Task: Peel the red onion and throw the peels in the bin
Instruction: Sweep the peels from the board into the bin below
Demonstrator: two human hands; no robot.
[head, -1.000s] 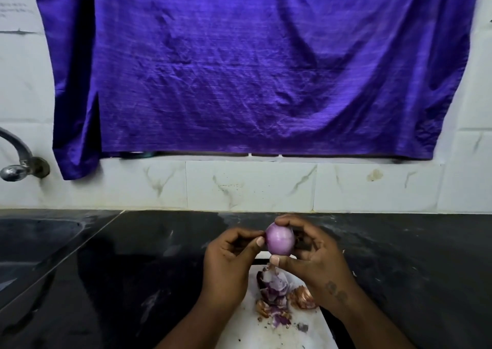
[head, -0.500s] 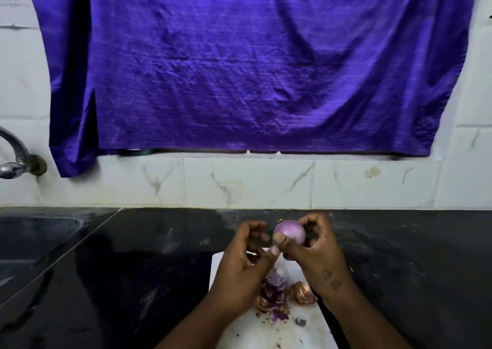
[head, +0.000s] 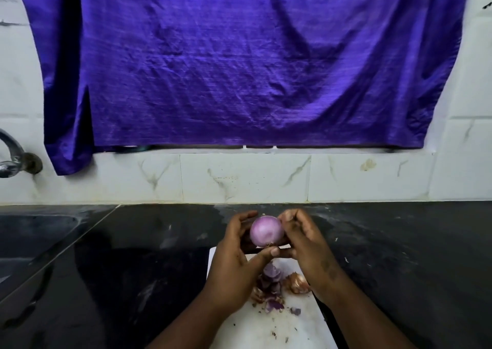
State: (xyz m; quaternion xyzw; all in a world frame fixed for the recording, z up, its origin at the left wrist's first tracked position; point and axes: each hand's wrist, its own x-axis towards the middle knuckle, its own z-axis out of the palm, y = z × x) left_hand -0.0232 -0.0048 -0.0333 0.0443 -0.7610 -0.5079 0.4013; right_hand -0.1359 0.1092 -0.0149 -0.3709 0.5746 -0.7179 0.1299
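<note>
A small red onion, pale purple and smooth, is held above the far end of a white cutting board. My left hand cups it from the left, thumb under its lower end. My right hand grips it from the right, fingertips curled over its top. A heap of purple and brown peels lies on the board below the hands. No bin is in view.
The board lies on a black stone counter. A dark sink is set in at the left, with a metal tap on the tiled wall. A purple cloth hangs over the wall behind.
The onion has turned in my hands and shows more of its bare side. My left hand has gone from pinching beside it to cupping it, thumb beneath.
</note>
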